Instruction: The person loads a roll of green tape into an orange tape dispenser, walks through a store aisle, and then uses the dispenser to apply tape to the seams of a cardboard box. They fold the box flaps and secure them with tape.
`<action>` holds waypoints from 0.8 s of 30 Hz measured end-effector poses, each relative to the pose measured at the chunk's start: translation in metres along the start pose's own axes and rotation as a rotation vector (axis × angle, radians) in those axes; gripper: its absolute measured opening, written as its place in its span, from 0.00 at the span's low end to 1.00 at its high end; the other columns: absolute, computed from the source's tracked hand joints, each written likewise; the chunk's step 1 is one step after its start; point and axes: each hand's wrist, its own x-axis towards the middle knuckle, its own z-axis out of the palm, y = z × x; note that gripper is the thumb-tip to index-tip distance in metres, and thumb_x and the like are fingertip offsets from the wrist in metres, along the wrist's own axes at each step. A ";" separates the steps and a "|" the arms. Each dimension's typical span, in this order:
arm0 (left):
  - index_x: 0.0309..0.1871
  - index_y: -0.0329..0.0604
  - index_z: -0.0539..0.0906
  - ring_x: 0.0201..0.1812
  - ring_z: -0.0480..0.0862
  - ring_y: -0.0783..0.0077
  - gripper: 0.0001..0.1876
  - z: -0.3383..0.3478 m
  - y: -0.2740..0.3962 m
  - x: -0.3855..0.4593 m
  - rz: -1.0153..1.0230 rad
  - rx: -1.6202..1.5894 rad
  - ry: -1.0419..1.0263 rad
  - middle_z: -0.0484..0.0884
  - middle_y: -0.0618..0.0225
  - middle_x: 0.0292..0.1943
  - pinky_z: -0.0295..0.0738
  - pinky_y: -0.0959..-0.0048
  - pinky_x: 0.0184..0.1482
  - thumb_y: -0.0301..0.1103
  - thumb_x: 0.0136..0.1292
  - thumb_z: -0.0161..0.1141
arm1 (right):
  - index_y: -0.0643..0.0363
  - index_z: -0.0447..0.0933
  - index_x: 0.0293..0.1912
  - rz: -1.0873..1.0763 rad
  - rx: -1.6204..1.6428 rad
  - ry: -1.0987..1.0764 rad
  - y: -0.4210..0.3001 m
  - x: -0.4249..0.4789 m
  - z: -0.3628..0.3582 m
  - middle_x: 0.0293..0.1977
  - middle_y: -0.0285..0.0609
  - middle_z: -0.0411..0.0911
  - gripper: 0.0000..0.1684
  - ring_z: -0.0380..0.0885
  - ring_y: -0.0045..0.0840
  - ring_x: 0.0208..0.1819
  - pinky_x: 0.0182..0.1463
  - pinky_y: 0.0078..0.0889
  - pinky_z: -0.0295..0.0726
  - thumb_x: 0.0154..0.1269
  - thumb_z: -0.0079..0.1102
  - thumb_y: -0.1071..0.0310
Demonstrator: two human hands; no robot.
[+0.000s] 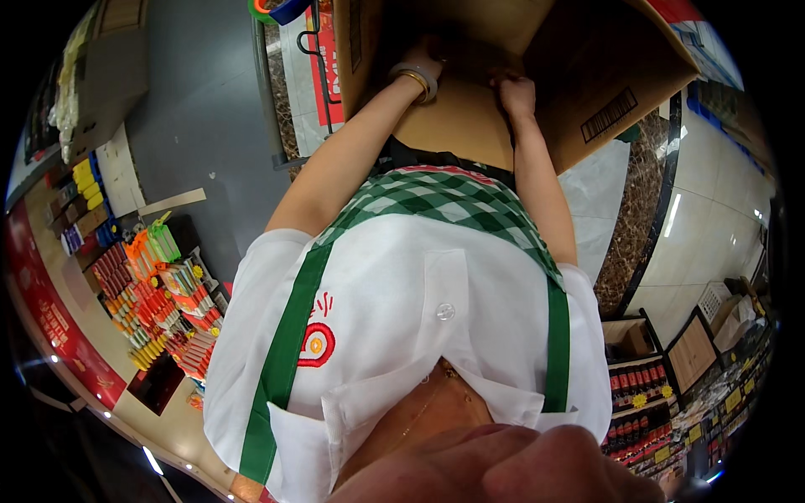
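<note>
A large open cardboard box [475, 126] stands before me, its near flap reaching to my waist. My left hand [427, 63], with a pale bangle and a gold bangle [422, 82] at the wrist, reaches into the box's shaded left part. Its fingers are lost in the dark. Beside it on the right, my right hand [519, 95] is inside too, fingers curled near a dark gap at the right panel [604, 82]. Whether either hand grips cardboard or something else is hidden by shadow. A barcode is printed on the right panel.
A grey metal frame [267, 94] with rolls of tape [289, 11] stands left of the box. Farther left is a shelf of colourful packaged goods [160, 295]. Shelved bottles [638, 380] stand at lower right. A dark marble strip [632, 214] crosses the tiled floor.
</note>
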 end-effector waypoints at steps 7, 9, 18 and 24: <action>0.60 0.52 0.67 0.56 0.73 0.54 0.30 0.002 0.012 -0.005 -0.100 0.174 -0.063 0.74 0.55 0.53 0.69 0.64 0.57 0.29 0.50 0.58 | 0.48 0.81 0.41 -0.038 -0.391 0.052 0.002 -0.004 0.002 0.39 0.49 0.78 0.17 0.75 0.42 0.46 0.52 0.39 0.72 0.57 0.52 0.54; 0.61 0.52 0.65 0.57 0.71 0.54 0.30 0.000 0.015 -0.006 -0.108 0.192 -0.086 0.72 0.54 0.55 0.68 0.64 0.58 0.27 0.51 0.56 | 0.50 0.81 0.42 -0.071 -0.460 0.073 0.004 -0.005 0.004 0.40 0.51 0.78 0.18 0.75 0.44 0.46 0.52 0.40 0.71 0.57 0.51 0.52; 0.64 0.52 0.61 0.61 0.67 0.53 0.34 0.000 0.022 -0.009 -0.101 0.339 -0.167 0.67 0.54 0.60 0.65 0.64 0.61 0.24 0.52 0.55 | 0.56 0.81 0.37 -0.112 -0.538 0.083 0.008 -0.011 0.011 0.36 0.54 0.78 0.18 0.75 0.45 0.44 0.50 0.43 0.72 0.58 0.50 0.54; 0.66 0.51 0.58 0.59 0.69 0.53 0.35 -0.001 0.025 -0.011 -0.057 0.403 -0.216 0.69 0.52 0.59 0.66 0.63 0.60 0.28 0.53 0.55 | 0.55 0.81 0.36 -0.211 -0.578 0.095 0.006 -0.017 0.012 0.34 0.54 0.78 0.15 0.76 0.46 0.41 0.48 0.46 0.72 0.58 0.51 0.56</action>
